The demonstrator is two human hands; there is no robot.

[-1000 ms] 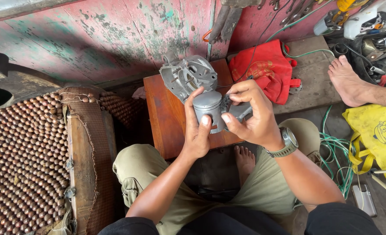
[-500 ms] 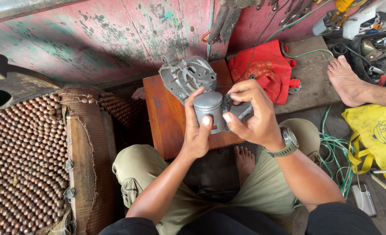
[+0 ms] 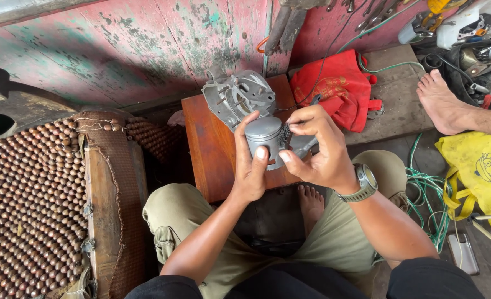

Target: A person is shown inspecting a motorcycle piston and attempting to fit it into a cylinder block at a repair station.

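My left hand (image 3: pixel 249 169) grips a grey metal piston (image 3: pixel 264 140) upright above a small reddish wooden stool (image 3: pixel 211 152). My right hand (image 3: pixel 317 149), with a wristwatch, pinches at the piston's right side, where a dark metal part (image 3: pixel 302 145) sticks out. Just behind the piston, a grey cast engine cylinder (image 3: pixel 236 98) lies on the stool. I cannot make out what the right fingertips hold.
A beaded seat cover (image 3: pixel 29 205) lies on the left. A red cloth bag (image 3: pixel 337 88) sits behind the stool. Another person's bare foot (image 3: pixel 444 105) rests at right, near a yellow bag (image 3: pixel 478 166), green cord (image 3: pixel 425 194) and assorted tools. A worn red wall (image 3: pixel 146 44) stands ahead.
The hands stay on the piston with only slight finger shifts. The right fingers work at the piston's side.
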